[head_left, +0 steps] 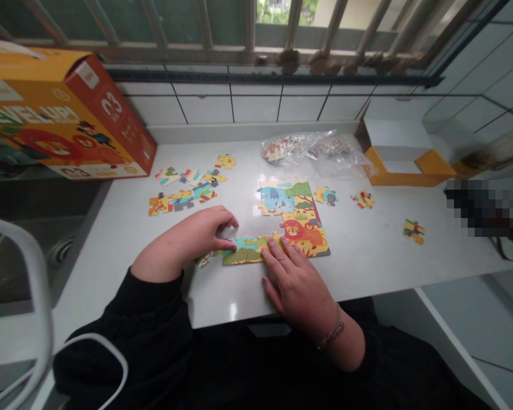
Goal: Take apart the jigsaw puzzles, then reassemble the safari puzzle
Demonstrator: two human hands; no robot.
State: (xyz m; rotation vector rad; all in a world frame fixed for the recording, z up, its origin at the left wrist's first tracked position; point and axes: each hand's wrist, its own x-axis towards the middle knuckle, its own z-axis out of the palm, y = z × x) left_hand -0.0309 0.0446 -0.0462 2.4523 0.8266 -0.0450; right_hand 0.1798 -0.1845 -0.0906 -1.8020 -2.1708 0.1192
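Observation:
A partly joined jigsaw puzzle (301,215) lies flat on the white counter, showing a lion, a blue elephant and green bushes. My right hand (293,279) rests palm down on its lower row, fingers stretched over the pieces. At the left end of that row is my left hand (214,230), its thumb touching the puzzle's edge and its curled forefinger held apart from the thumb. Partly under the left hand lies a green puzzle piece (204,260); whether it is joined to the row I cannot tell. The left hand's other fingers are hidden.
Several loose puzzle pieces (183,198) lie at the left, and more, like this yellow piece (414,231), at the right. Plastic bags of pieces (297,147) and an open box (406,176) stand behind. A large puzzle box (111,119) is beside the sink (64,245).

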